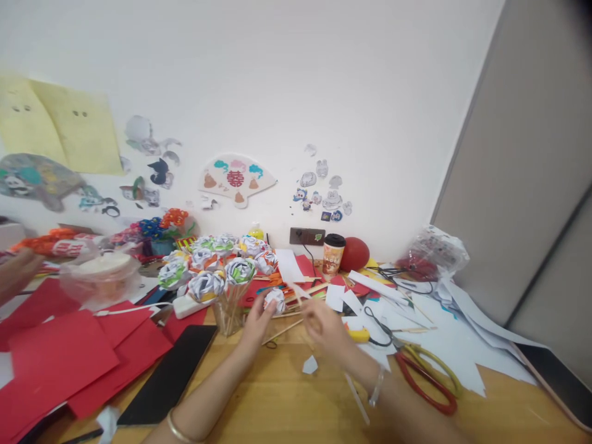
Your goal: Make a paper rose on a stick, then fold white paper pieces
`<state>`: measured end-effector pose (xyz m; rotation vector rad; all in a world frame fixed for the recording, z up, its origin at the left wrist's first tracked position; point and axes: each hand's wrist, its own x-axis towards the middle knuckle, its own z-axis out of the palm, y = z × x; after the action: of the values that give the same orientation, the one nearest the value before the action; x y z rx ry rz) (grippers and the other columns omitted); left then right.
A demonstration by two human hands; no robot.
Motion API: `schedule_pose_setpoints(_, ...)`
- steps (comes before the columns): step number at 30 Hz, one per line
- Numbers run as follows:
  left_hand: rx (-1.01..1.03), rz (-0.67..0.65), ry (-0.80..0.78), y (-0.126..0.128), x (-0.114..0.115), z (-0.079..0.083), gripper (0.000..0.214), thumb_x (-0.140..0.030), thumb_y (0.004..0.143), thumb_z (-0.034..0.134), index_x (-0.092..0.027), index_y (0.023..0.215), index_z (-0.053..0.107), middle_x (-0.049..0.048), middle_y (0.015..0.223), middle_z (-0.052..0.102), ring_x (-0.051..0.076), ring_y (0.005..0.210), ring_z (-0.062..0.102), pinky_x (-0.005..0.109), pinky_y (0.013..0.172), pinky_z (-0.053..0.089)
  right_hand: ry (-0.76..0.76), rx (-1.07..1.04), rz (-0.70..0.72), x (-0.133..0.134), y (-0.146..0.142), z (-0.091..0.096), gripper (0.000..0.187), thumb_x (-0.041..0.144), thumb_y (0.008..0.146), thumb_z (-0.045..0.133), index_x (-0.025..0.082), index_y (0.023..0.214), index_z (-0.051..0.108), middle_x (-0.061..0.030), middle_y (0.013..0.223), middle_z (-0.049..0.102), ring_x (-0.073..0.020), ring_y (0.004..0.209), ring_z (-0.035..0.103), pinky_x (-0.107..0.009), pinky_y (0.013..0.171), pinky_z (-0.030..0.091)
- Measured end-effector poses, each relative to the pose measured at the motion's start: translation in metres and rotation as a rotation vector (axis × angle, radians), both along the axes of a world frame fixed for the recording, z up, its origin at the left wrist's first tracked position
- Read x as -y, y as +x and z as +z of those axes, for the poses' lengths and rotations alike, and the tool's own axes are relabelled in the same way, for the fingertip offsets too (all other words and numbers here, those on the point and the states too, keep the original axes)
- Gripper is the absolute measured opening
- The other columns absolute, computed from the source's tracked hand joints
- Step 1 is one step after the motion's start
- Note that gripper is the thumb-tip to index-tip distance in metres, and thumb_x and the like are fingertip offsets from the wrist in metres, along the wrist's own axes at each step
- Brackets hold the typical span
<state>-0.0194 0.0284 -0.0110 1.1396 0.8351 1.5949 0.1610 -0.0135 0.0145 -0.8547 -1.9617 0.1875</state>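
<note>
My left hand [256, 322] is closed around a small white paper flower [274, 300] with coloured edges, in front of the finished-looking ones. A thin stick [283, 332] slants just below it. Right of the flower, my right hand [326, 325] is smeared by motion, its fingers pinched on a narrow white paper strip [298, 291]. Whether the strip touches the flower I cannot tell. Several paper roses [206, 285] stand bunched in a clear cup [228, 314] left of my hands. A small white paper scrap [309, 365] lies on the wooden table [272, 401] below them.
Red paper sheets [65, 351] and a black phone-like slab [169, 373] lie left. Scissors [430, 376], a yellow-handled tool [358, 335] and white paper [444, 333] spread right. A lidded coffee cup [333, 256] stands behind. Another person's hand [18, 274] reaches in at far left.
</note>
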Motion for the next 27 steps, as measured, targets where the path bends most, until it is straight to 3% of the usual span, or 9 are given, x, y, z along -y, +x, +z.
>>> schedule_pose_setpoints(3, 0.071, -0.104, -0.006, 0.003, 0.008, 0.005, 0.05, -0.052, 0.064, 0.069, -0.015, 0.096, 0.06, 0.0089, 0.093, 0.068, 0.025, 0.087, 0.062, 0.034, 0.08, 0.045, -0.215, 0.238, 0.115, 0.025, -0.005, -0.029, 0.025, 0.004, 0.072, 0.051, 0.021, 0.09, 0.05, -0.004, 0.105, 0.054, -0.0178, 0.097, 0.053, -0.031, 0.086, 0.043)
schedule_pose_setpoints(6, 0.116, -0.231, -0.014, 0.005, 0.013, 0.011, 0.049, -0.057, 0.068, 0.064, -0.012, 0.087, 0.063, 0.0097, 0.079, 0.068, 0.021, 0.066, 0.063, 0.035, 0.069, 0.047, -0.335, 0.327, 0.159, 0.031, 0.001, -0.033, 0.032, 0.007, 0.072, 0.054, 0.022, 0.1, 0.048, -0.0043, 0.118, 0.049, -0.0177, 0.104, 0.05, -0.03, 0.089, 0.041)
schedule_pose_setpoints(8, 0.181, -0.356, -0.036, 0.005, 0.015, 0.013, 0.047, -0.057, 0.071, 0.061, -0.012, 0.085, 0.063, 0.0093, 0.075, 0.068, 0.019, 0.059, 0.061, 0.033, 0.064, 0.046, -0.328, 0.357, 0.139, 0.026, 0.009, -0.027, 0.032, 0.004, 0.072, 0.051, 0.022, 0.099, 0.05, -0.0044, 0.117, 0.049, -0.0175, 0.105, 0.049, -0.03, 0.089, 0.041)
schedule_pose_setpoints(11, 0.291, -0.548, -0.072, 0.004, 0.016, 0.013, 0.043, -0.054, 0.075, 0.06, -0.013, 0.088, 0.064, 0.0074, 0.073, 0.067, 0.018, 0.058, 0.059, 0.03, 0.062, 0.044, -0.275, 0.386, -0.004, 0.014, 0.023, -0.017, 0.035, -0.002, 0.069, 0.046, 0.019, 0.096, 0.053, -0.0063, 0.11, 0.053, -0.0186, 0.103, 0.049, -0.032, 0.089, 0.039)
schedule_pose_setpoints(14, 0.324, -0.652, -0.086, 0.003, 0.018, 0.013, 0.042, -0.054, 0.077, 0.058, -0.014, 0.091, 0.064, 0.0075, 0.076, 0.067, 0.017, 0.061, 0.059, 0.03, 0.066, 0.042, -0.25, 0.379, -0.121, 0.005, 0.032, -0.015, 0.033, -0.001, 0.072, 0.044, 0.018, 0.095, 0.055, -0.0071, 0.103, 0.056, -0.0192, 0.099, 0.05, -0.033, 0.086, 0.04)
schedule_pose_setpoints(21, 0.354, -0.774, -0.053, 0.0, 0.024, 0.012, 0.04, -0.052, 0.08, 0.056, -0.014, 0.092, 0.065, 0.0094, 0.079, 0.067, 0.017, 0.066, 0.057, 0.028, 0.066, 0.039, -0.176, 0.523, -0.234, -0.003, 0.025, -0.017, 0.024, 0.001, 0.075, 0.047, 0.016, 0.09, 0.058, -0.0074, 0.096, 0.058, -0.0202, 0.093, 0.051, -0.031, 0.082, 0.039)
schedule_pose_setpoints(27, 0.393, -0.817, -0.029, -0.003, 0.025, 0.015, 0.04, -0.048, 0.08, 0.057, -0.012, 0.096, 0.064, 0.0105, 0.078, 0.066, 0.019, 0.065, 0.057, 0.03, 0.065, 0.037, -0.183, 0.446, -0.257, -0.01, 0.033, -0.007, 0.029, -0.001, 0.072, 0.043, 0.017, 0.089, 0.058, -0.0062, 0.095, 0.06, -0.0194, 0.092, 0.052, -0.03, 0.08, 0.041)
